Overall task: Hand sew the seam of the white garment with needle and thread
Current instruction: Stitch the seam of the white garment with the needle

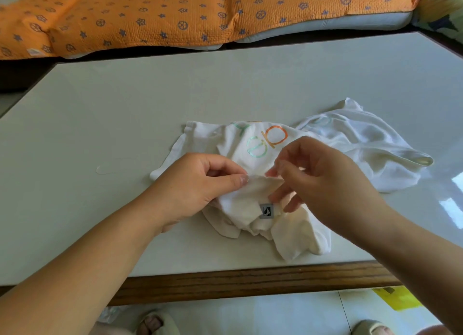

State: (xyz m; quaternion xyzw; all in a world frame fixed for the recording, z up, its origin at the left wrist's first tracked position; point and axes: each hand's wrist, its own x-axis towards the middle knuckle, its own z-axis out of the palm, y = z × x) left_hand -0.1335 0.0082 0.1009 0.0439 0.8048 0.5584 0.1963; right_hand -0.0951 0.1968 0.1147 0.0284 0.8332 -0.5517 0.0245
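Garment (253, 204) lies bunched between both hands; left hand (198, 186) pinches a fold, right hand (323, 184) pinches beside it, needle too small to tell.

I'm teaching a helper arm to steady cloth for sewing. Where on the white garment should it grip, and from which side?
Probably the bunched fold of the white garment just above the small grey label, where the left hand pinches it. The cloth rises into a ridge there, so fingers can close across it. Come from the left, since the right hand works from the other side.
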